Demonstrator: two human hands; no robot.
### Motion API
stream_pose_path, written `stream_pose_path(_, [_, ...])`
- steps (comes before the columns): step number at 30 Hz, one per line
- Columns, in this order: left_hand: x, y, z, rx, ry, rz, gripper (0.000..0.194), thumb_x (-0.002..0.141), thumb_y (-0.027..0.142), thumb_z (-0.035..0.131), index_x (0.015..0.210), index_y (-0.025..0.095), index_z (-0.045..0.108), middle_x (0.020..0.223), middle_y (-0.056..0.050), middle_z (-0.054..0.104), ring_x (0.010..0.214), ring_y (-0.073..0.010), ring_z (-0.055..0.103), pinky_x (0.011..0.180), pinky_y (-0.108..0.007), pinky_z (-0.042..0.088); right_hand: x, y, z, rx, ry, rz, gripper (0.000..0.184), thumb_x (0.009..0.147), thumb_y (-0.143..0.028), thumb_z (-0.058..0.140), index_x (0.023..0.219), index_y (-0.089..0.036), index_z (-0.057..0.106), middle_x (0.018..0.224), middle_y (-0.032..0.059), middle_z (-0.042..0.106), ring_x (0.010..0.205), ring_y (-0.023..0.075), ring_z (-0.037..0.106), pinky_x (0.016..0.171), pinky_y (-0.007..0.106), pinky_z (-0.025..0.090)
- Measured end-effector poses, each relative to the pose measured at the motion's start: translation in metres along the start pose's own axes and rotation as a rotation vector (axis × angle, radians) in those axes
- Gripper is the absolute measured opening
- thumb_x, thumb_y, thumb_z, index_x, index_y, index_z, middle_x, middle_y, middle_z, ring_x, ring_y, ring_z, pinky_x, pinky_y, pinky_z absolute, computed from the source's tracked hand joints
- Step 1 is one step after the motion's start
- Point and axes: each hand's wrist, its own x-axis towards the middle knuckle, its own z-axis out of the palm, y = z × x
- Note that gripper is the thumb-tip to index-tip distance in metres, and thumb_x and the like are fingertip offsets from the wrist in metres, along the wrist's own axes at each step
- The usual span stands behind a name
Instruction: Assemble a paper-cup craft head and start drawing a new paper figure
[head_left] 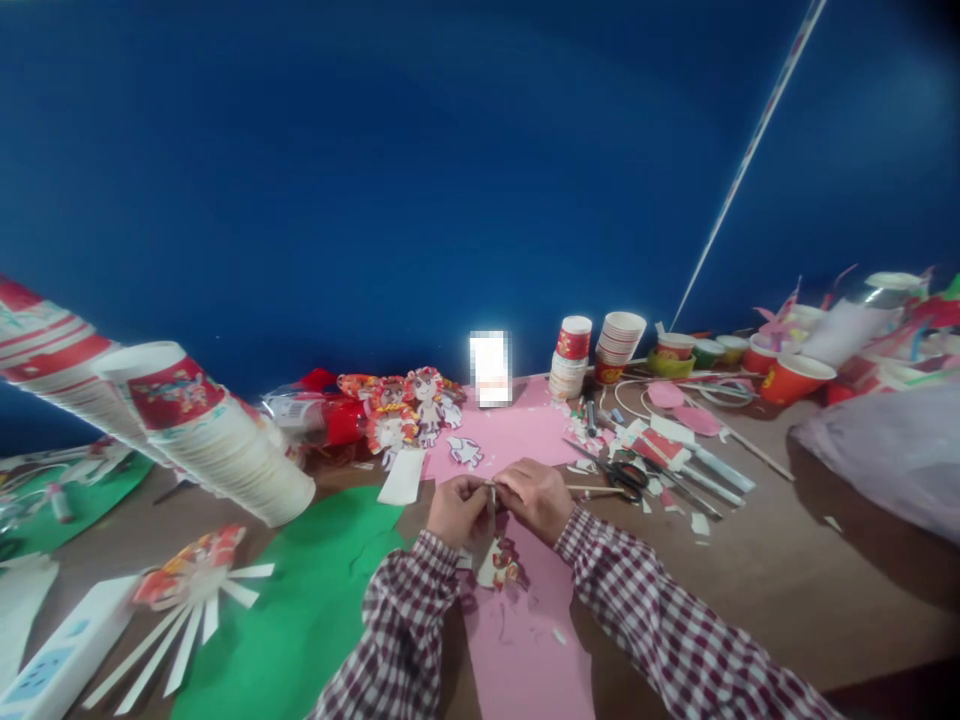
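Observation:
Over the pink paper [525, 640], my left hand [459, 510] and my right hand [536, 497] meet with fingers pinched together. Between the fingertips shows a thin pale strip [493, 498], mostly covered by them. Just below the hands lies a cut piece of printed paper cup [495, 568], white with a red and orange pattern; whether it joins the strip I cannot tell. Beyond my hands lies a white paper cut-out figure [465, 451] with dark outlines. Black scissors [634, 482] rest to the right of my right hand, near a thin stick [596, 489].
Tall stacks of paper cups [225, 440] lean at left, above green paper [300, 600] and a cup cut into strips [199, 585]. Decorated paper figures [427, 395] stand behind. A white power strip [67, 645], more cups [621, 345], paper scraps and a plastic bag [892, 450] surround the workspace.

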Motion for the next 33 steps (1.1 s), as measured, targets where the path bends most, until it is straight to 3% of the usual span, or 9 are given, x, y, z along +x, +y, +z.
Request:
stream_pose_path(4, [-0.0037, 0.0031, -0.0009, -0.009, -0.038, -0.023, 0.019, 0.068, 0.027, 0.053, 0.073, 0.01, 0.059, 0.047, 0.001, 0.057, 0.037, -0.0083, 0.048, 0.038, -0.019, 0.036, -0.0002, 0.0016, -0.0008, -0.01, 0.011, -0.04, 0.022, 0.089, -0.027, 0.039, 0.083, -0.016, 0.058, 0.078, 0.0056, 0.06, 0.076, 0.0147, 0.052, 0.07, 0.027, 0.04])
stream_pose_path(11, [-0.0028, 0.0052, -0.0011, 0.066, -0.01, 0.058, 0.037, 0.071, 0.046, 0.052, 0.064, 0.01, 0.059, 0.045, 0.001, 0.054, 0.039, -0.0087, 0.047, 0.038, -0.019, 0.034, -0.0008, 0.0014, -0.0027, -0.073, 0.001, -0.074, 0.022, 0.089, -0.026, 0.039, 0.084, -0.016, 0.058, 0.077, 0.005, 0.059, 0.075, 0.0144, 0.05, 0.07, 0.027, 0.039])
stream_pose_path(33, [-0.0064, 0.0035, 0.0017, 0.057, 0.036, 0.158, 0.03, 0.069, 0.039, 0.056, 0.074, 0.01, 0.063, 0.045, 0.001, 0.055, 0.037, -0.0086, 0.047, 0.037, -0.018, 0.035, -0.007, -0.0006, -0.002, -0.001, 0.042, 0.002, 0.02, 0.088, -0.028, 0.042, 0.09, -0.019, 0.059, 0.085, 0.0045, 0.062, 0.081, 0.0142, 0.055, 0.072, 0.025, 0.04])
